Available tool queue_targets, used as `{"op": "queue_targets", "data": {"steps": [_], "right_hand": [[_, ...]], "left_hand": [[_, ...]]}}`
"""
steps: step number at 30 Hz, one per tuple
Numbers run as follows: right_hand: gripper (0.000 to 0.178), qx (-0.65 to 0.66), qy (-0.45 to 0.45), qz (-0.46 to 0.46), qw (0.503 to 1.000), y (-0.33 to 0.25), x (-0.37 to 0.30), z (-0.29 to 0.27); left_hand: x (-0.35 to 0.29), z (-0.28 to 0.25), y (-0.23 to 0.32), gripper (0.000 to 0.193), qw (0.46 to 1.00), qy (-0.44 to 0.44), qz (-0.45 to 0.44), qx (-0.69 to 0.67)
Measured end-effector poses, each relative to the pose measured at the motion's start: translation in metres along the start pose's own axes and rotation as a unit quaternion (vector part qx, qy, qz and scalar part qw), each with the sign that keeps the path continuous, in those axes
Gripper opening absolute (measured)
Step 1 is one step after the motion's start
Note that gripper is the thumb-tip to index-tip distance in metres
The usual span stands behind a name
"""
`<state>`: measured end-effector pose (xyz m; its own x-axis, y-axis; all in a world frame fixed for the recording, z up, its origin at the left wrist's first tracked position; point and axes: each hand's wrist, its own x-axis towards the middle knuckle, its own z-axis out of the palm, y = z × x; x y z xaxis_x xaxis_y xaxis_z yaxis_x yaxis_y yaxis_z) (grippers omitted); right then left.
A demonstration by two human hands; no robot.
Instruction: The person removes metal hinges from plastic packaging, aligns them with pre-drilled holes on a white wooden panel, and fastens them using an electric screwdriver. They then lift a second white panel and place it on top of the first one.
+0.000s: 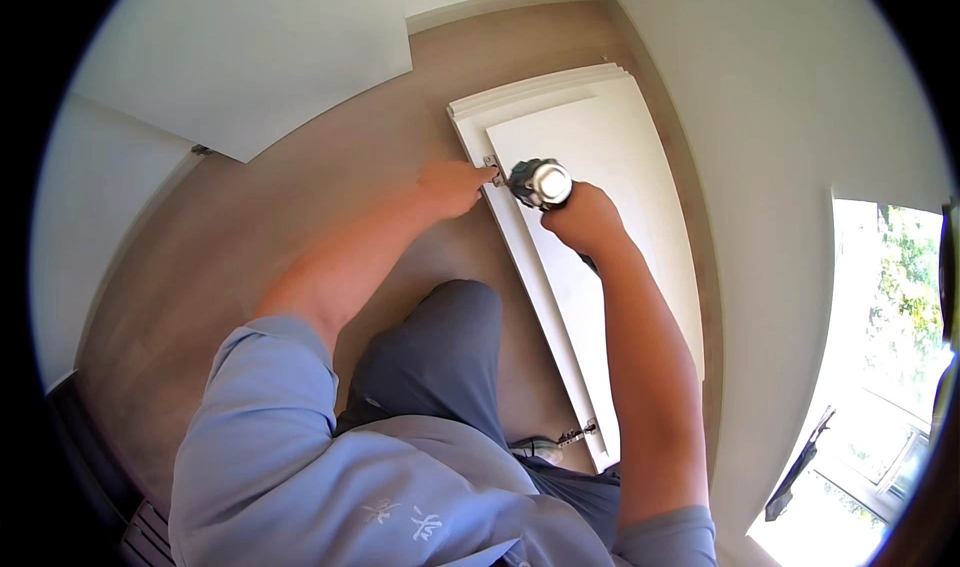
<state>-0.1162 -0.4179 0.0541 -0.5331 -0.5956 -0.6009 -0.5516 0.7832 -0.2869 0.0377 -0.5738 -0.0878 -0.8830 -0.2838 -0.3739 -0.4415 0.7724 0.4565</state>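
My right hand (588,219) is wrapped round the grip of a power drill (541,184), seen from its rear end. The drill is held over a white panel, its front end pointing down and hidden by its body. With fingers closed, my left hand (455,189) is at a metal cabinet hinge (491,170) on the left edge of the white panels (600,127), its fingertips touching the hinge. These panels lie stacked flat on the floor. A second metal hinge (578,434) sits at the near end of the same long edge.
A large white board (270,57) stands at the upper left. White walls (760,117) rise behind and right of the stack, with a bright window (880,297) at the right. My bent knee (455,317) is beside the panels, over the brown floor (250,207). Dark slatted furniture (150,532) is at the lower left.
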Motion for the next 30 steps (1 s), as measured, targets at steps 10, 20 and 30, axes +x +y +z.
{"op": "queue_targets", "data": {"steps": [10,20,30], "right_hand": [[0.034,0.493,-0.03,-0.022,0.869,0.07,-0.092,0.044],[0.039,0.45,-0.05,-0.02,0.891,0.072,-0.098,0.074],[0.04,0.417,-0.059,-0.024,0.907,0.077,-0.081,0.07]], "left_hand": [[-0.069,0.065,0.007,0.021,0.52,0.003,-0.222,-0.825],[-0.073,0.067,0.022,0.023,0.451,-0.075,-0.13,-0.88],[-0.06,0.07,0.023,0.025,0.483,-0.105,-0.12,-0.861]]}}
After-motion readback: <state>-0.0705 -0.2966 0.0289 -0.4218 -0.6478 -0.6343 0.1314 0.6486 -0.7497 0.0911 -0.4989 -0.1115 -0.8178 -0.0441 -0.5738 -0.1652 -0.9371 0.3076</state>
